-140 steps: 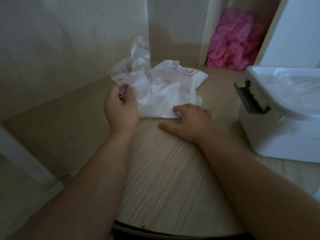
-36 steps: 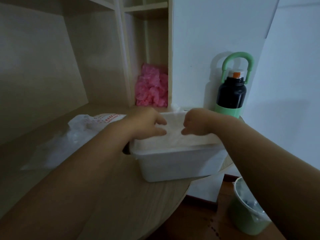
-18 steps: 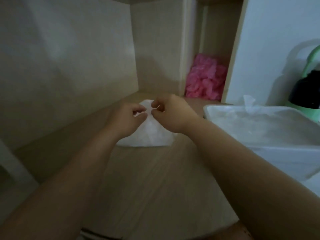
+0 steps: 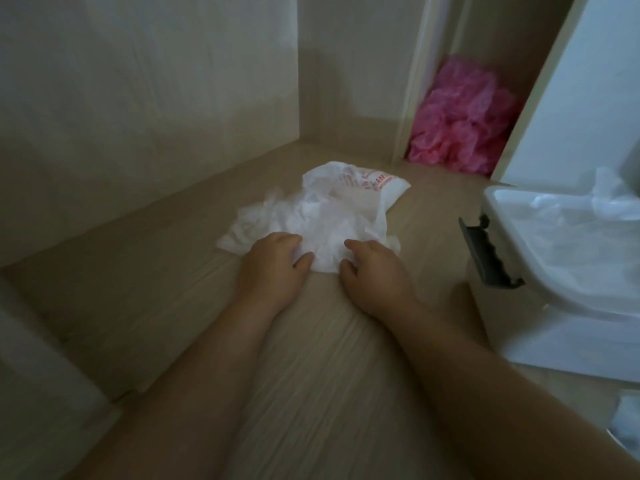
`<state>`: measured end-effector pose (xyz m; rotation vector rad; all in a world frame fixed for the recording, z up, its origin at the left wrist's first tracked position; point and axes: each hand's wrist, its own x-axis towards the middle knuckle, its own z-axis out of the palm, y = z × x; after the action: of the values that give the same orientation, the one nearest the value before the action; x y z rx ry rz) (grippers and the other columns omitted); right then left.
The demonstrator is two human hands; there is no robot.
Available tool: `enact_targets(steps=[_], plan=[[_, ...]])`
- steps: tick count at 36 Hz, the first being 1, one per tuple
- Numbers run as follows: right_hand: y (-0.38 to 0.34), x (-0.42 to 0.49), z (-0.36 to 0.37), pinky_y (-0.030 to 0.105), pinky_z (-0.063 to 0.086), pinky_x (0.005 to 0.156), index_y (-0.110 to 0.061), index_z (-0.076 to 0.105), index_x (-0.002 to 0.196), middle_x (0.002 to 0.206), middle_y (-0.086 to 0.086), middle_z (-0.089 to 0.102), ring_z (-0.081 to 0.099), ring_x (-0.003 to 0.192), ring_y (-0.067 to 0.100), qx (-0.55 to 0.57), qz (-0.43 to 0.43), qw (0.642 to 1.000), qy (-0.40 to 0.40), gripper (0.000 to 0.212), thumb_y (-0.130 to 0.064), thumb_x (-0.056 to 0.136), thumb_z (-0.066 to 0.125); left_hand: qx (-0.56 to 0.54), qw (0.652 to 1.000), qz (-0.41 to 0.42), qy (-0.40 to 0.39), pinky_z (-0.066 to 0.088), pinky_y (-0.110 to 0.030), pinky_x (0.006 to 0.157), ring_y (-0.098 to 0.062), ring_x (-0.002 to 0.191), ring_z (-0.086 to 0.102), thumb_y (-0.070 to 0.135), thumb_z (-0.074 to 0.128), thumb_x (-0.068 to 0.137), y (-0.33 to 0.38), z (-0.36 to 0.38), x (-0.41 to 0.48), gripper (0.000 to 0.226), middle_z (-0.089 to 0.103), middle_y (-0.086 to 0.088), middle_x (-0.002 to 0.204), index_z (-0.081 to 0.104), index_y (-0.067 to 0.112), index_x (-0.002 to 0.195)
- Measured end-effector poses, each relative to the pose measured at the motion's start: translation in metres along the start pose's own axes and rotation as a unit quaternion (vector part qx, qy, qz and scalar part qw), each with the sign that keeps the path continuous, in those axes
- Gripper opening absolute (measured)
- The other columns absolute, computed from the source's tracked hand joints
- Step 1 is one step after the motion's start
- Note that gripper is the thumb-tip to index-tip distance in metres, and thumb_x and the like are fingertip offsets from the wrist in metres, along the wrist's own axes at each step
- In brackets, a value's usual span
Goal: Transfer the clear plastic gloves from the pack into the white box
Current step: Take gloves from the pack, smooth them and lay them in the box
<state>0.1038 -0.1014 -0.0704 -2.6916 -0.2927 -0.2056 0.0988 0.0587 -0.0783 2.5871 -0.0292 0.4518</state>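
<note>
Gloves (image 4: 311, 221) bunched at 12 o'clock; my left hand (image 4: 273, 268) and right hand (image 4: 374, 275) both grip their near edge. Gather whole wad clear of pack (image 4: 381, 183), carry to white box (image 4: 571, 344) at 3 o'clock.

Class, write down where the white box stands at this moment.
In the head view the white box stands on the wooden tabletop at the right edge, right of the right hand and the glove pack.

- Dim, flat indoor light; dull greenish cast.
- Brightest at 2–3 o'clock: wall panel (image 4: 581, 116), white box (image 4: 554, 334).
- Soft shadow on counter (image 4: 156, 306).
- Soft focus throughout; edges stretched, smeared.
</note>
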Motion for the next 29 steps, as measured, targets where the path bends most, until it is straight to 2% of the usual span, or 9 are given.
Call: enact_targets(steps=[5, 10, 15, 19, 23, 27, 29], plan=[[0.0006, -0.0001, 0.002, 0.036, 0.036, 0.097, -0.017, 0.047, 0.134, 0.133, 0.009, 0.05, 0.046, 0.118, 0.03, -0.06, 0.013, 0.998, 0.014, 0.045, -0.036, 0.095, 0.04, 0.083, 0.996, -0.004, 0.019, 0.04, -0.035, 0.095, -0.027, 0.116, 0.051, 0.043, 0.052, 0.092, -0.0035, 0.0062, 0.001, 0.042, 0.059, -0.006, 0.127, 0.065, 0.011, 0.116], [0.0014, -0.0006, 0.0023, 0.038, 0.031, 0.097, -0.02, 0.05, 0.128, 0.131, 0.007, 0.049, 0.043, 0.119, 0.028, -0.078, 0.023, 0.997, 0.002, 0.042, -0.042, 0.093, 0.037, 0.11, 0.993, -0.021, 0.037, 0.036, -0.036, 0.099, -0.023, 0.124, 0.043, 0.047, 0.051, 0.09, -0.0024, 0.0065, -0.0008, 0.04, 0.054, 0.004, 0.134, 0.067, 0.022, 0.117], [0.0021, -0.0029, 0.0012, 0.037, 0.031, 0.094, -0.021, 0.052, 0.125, 0.125, 0.005, 0.052, 0.046, 0.114, 0.027, -0.077, 0.02, 0.997, -0.001, 0.041, -0.042, 0.093, 0.038, 0.097, 0.993, -0.007, 0.069, 0.038, -0.036, 0.092, -0.023, 0.117, 0.048, 0.041, 0.057, 0.088, -0.0031, 0.0064, -0.0016, 0.027, 0.062, 0.008, 0.124, 0.075, 0.025, 0.099], [0.0025, -0.004, -0.0011, 0.037, 0.029, 0.096, -0.022, 0.052, 0.126, 0.127, 0.004, 0.052, 0.046, 0.116, 0.026, -0.062, 0.016, 0.998, -0.003, 0.041, -0.042, 0.093, 0.04, 0.063, 0.993, 0.01, 0.094, 0.043, -0.037, 0.089, -0.025, 0.108, 0.054, 0.031, 0.064, 0.085, -0.0055, 0.0064, -0.0027, 0.017, 0.068, 0.007, 0.112, 0.078, 0.022, 0.09], [0.0031, -0.0045, -0.002, 0.038, 0.025, 0.102, -0.023, 0.044, 0.137, 0.138, 0.003, 0.047, 0.041, 0.126, 0.025, -0.035, 0.014, 0.999, -0.006, 0.049, -0.044, 0.093, 0.042, 0.003, 0.992, 0.054, 0.11, 0.051, -0.04, 0.076, -0.026, 0.086, 0.063, 0.019, 0.068, 0.081, -0.0069, 0.0067, -0.0029, 0.009, 0.071, -0.001, 0.091, 0.075, 0.014, 0.078], [0.0054, -0.0045, -0.0033, 0.038, 0.023, 0.106, -0.024, 0.034, 0.144, 0.145, 0.003, 0.041, 0.036, 0.132, 0.023, -0.002, 0.015, 1.0, 0.007, 0.058, -0.048, 0.092, 0.044, -0.075, 0.983, 0.066, 0.157, 0.047, -0.026, 0.073, -0.017, 0.083, 0.062, 0.019, 0.061, 0.08, -0.005, 0.005, -0.0041, 0.015, 0.068, -0.004, 0.092, 0.072, 0.01, 0.083], [0.0051, -0.005, -0.0035, 0.039, 0.023, 0.107, -0.024, 0.03, 0.146, 0.146, 0.003, 0.039, 0.036, 0.132, 0.024, 0.004, 0.016, 1.0, 0.011, 0.064, -0.052, 0.09, 0.045, -0.115, 0.976, 0.065, 0.174, 0.045, -0.021, 0.072, -0.011, 0.082, 0.059, 0.016, 0.062, 0.082, -0.004, 0.0026, -0.0053, 0.011, 0.066, -0.003, 0.092, 0.07, 0.01, 0.084]])
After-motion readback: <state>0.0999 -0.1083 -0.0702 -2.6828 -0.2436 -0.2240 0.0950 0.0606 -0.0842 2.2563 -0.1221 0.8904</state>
